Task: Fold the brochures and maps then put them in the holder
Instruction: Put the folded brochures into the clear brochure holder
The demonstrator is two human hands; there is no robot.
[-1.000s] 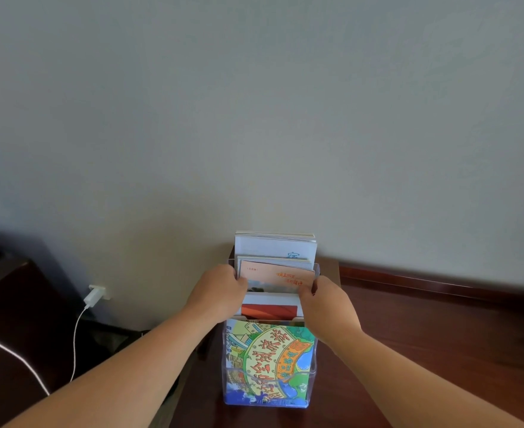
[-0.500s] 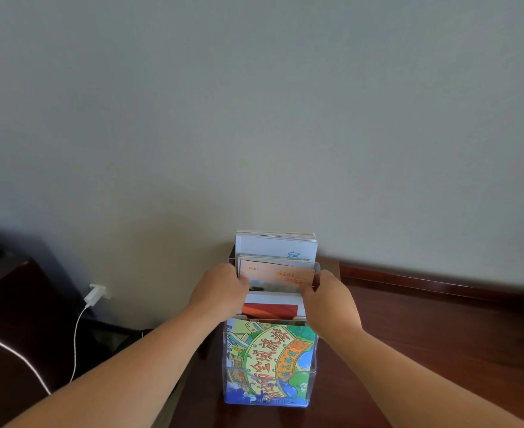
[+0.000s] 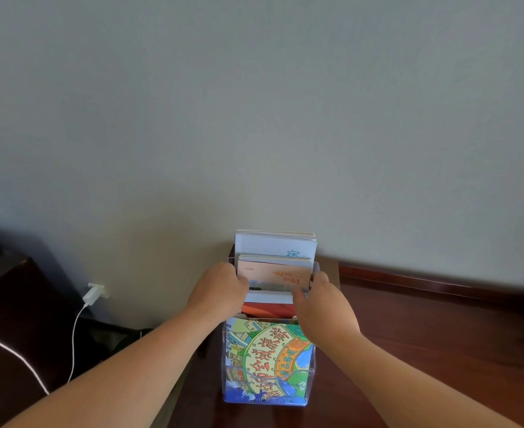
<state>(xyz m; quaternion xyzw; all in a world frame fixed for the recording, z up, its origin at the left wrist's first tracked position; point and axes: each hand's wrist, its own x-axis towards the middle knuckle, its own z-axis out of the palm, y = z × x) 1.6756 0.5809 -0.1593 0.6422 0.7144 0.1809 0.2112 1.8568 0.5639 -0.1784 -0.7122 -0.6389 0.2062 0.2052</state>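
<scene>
Clear tiered holder (image 3: 311, 359) stands on a dark wooden desk (image 3: 439, 350), close to a grey wall (image 3: 254, 103). Four tiers filled, stepping up toward the wall. Front tier: colourful map (image 3: 263, 359) with large red characters on a cream band, upright behind the clear front wall. Second tier: red-and-white brochure (image 3: 268, 305), mostly hidden between the hands. Third tier: pale orange brochure (image 3: 274, 274), upright, with a grey-white stack just behind it. Rear tier: light blue brochure stack (image 3: 274, 245), the tallest, nearest the wall. Left hand (image 3: 215, 291) sits at the left edge of the pale orange brochure, fingers curled in at that edge; the tips are hidden, so whether they pinch the paper cannot be told. Right hand (image 3: 322, 313) is at the right side of the same tier; its fingers (image 3: 319, 278) reach the holder's upper right corner and look closed around the edge there, exact hold unclear. Both forearms come in from the bottom of the view. Left of the desk: white charger (image 3: 93, 294) plugged in low on the wall, its white cable (image 3: 73, 341) hanging down.
</scene>
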